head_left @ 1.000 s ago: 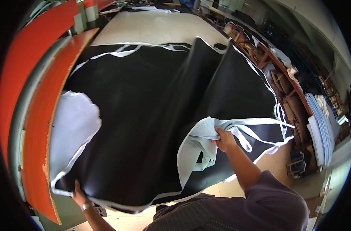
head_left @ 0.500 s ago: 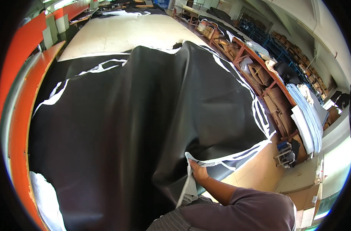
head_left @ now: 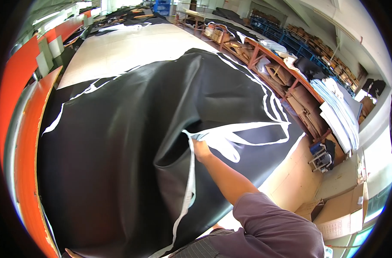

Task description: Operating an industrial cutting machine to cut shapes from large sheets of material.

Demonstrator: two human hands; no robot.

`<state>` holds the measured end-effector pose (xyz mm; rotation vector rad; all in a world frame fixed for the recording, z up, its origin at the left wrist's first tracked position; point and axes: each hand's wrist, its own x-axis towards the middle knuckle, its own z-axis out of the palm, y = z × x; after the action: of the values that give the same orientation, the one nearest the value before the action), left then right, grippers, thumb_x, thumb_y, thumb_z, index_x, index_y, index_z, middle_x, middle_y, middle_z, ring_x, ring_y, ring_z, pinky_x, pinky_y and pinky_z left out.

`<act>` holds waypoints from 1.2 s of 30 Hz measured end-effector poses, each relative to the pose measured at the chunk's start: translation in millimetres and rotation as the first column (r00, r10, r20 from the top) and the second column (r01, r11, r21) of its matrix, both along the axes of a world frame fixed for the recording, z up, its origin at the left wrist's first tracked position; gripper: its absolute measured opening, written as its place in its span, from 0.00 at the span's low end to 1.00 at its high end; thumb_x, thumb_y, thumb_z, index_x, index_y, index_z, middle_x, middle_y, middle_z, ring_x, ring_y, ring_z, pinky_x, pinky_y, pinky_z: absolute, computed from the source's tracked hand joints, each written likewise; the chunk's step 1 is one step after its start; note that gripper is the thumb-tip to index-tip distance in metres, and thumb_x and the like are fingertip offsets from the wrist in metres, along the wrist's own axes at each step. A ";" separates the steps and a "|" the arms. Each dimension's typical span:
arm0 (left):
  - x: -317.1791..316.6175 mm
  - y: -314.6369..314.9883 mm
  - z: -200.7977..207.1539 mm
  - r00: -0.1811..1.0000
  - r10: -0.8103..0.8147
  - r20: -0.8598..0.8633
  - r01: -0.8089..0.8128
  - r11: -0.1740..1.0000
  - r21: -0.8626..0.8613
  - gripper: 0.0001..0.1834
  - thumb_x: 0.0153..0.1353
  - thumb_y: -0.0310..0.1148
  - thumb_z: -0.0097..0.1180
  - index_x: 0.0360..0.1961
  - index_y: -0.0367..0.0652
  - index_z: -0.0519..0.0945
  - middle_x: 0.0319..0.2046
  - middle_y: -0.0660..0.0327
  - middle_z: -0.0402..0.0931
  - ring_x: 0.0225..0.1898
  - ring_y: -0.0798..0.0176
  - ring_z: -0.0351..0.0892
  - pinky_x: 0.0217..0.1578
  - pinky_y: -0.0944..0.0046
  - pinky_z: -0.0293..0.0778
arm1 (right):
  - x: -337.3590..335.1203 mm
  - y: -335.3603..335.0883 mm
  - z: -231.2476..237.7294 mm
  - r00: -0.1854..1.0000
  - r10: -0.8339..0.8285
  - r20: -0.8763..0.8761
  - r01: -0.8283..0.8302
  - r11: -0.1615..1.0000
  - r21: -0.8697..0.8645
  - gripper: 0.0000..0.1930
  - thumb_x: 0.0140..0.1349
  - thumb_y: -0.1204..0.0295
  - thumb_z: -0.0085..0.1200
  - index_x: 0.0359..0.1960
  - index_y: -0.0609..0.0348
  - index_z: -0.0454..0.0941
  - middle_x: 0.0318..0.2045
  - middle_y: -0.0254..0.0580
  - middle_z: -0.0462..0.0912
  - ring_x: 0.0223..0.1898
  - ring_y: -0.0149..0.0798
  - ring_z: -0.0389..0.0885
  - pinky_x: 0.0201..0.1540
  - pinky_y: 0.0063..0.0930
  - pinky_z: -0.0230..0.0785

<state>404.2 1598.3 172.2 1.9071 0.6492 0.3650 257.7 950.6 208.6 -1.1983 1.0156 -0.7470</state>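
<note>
A large black leather-like sheet (head_left: 105, 172) with white edges is spread across the long table, raised in folds around its middle. My right hand (head_left: 200, 149) is closed on its white-edged border, which is pulled up and inward. From that grip one white strip of edge hangs toward my body and another runs right. Beneath the raised part, more black material (head_left: 252, 167) lies on the table. Only a sliver of my left hand (head_left: 72, 253) shows at the lower left, beside the sheet; whether it grips anything is hidden.
An orange board (head_left: 28, 172) borders the table's left side. Pale tabletop (head_left: 131, 47) shows beyond the sheet. To the right stand a red-framed rack (head_left: 286, 73) with cardboard, a stack of pale blue and white sheets (head_left: 338, 116), a small stool (head_left: 321, 157) and a cardboard box (head_left: 342, 215).
My right hand has moved forward and left, drawing the sheet's edge with it. More black material now shows underneath at the right. My left hand has come into view at the lower left.
</note>
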 end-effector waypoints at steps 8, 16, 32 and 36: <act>17.9 -50.8 -14.2 0.986 -0.164 0.037 0.162 0.986 0.044 0.27 0.53 0.47 0.62 0.44 0.31 0.80 0.42 0.48 0.79 0.37 0.53 0.77 0.44 0.56 0.73 | -216.6 3.6 57.6 0.868 -0.230 0.441 0.103 0.950 0.294 0.12 0.59 0.77 0.49 0.45 0.67 0.74 0.39 0.45 0.81 0.43 0.41 0.80 0.52 0.36 0.71; 33.9 -122.8 -30.5 0.964 -0.245 0.106 0.236 0.968 0.088 0.27 0.54 0.47 0.62 0.43 0.31 0.80 0.41 0.48 0.79 0.36 0.54 0.77 0.42 0.57 0.74 | -391.8 8.3 19.9 0.987 -0.017 -0.157 0.097 0.853 0.513 0.14 0.69 0.65 0.42 0.37 0.64 0.74 0.30 0.42 0.79 0.28 0.39 0.78 0.34 0.36 0.73; -65.2 6.8 45.6 0.962 0.231 0.148 -0.153 0.900 -0.408 0.28 0.64 0.51 0.46 0.53 0.36 0.76 0.50 0.52 0.76 0.47 0.54 0.76 0.51 0.55 0.72 | -396.0 -109.3 14.1 0.959 -0.266 0.096 0.249 0.955 0.162 0.22 0.61 0.67 0.55 0.55 0.64 0.69 0.49 0.46 0.75 0.50 0.41 0.74 0.51 0.37 0.71; -78.3 -68.3 76.8 0.959 0.183 0.216 -0.061 0.878 -0.475 0.47 0.54 0.58 0.58 0.66 0.37 0.59 0.67 0.54 0.55 0.67 0.55 0.53 0.67 0.54 0.46 | -382.3 -119.0 21.0 0.936 -0.015 -0.351 0.002 0.999 -0.037 0.21 0.64 0.66 0.52 0.56 0.61 0.69 0.53 0.44 0.74 0.54 0.42 0.72 0.51 0.37 0.70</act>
<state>325.9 1530.0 248.9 1.3358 0.6205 0.4800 -124.6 831.6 229.7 -1.3912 1.3063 -0.5690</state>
